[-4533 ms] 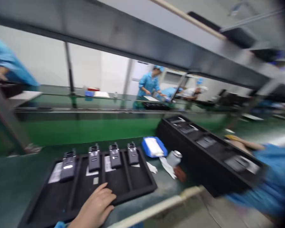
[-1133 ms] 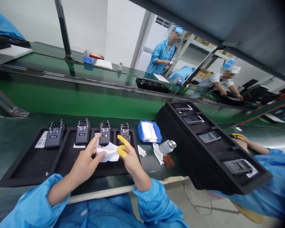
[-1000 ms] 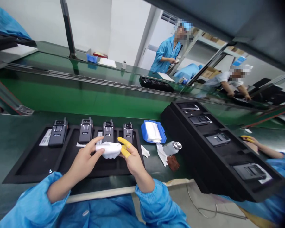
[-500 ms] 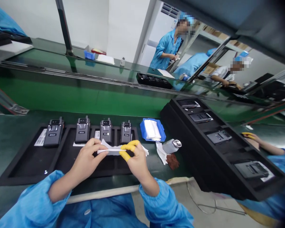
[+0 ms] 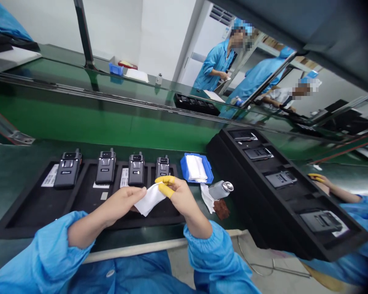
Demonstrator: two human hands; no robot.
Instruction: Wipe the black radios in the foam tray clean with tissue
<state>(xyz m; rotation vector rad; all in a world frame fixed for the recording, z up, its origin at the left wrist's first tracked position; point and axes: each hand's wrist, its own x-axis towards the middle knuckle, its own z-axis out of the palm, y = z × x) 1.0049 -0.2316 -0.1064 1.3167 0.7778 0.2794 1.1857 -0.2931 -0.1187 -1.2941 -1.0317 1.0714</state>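
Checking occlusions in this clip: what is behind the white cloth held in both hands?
The black tray shows above and below the white cloth, held between the left hand and right hand. Whatever lies directly behind the cloth is covered and cannot be seen.

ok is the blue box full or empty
Not empty: white cloth lies inside the blue box, showing through its open top; how full, cannot tell.

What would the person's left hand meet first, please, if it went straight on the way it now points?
Beyond the white cloth it holds, the left hand would probably meet the yellow-covered fingers of the right hand first, though depth is unclear.
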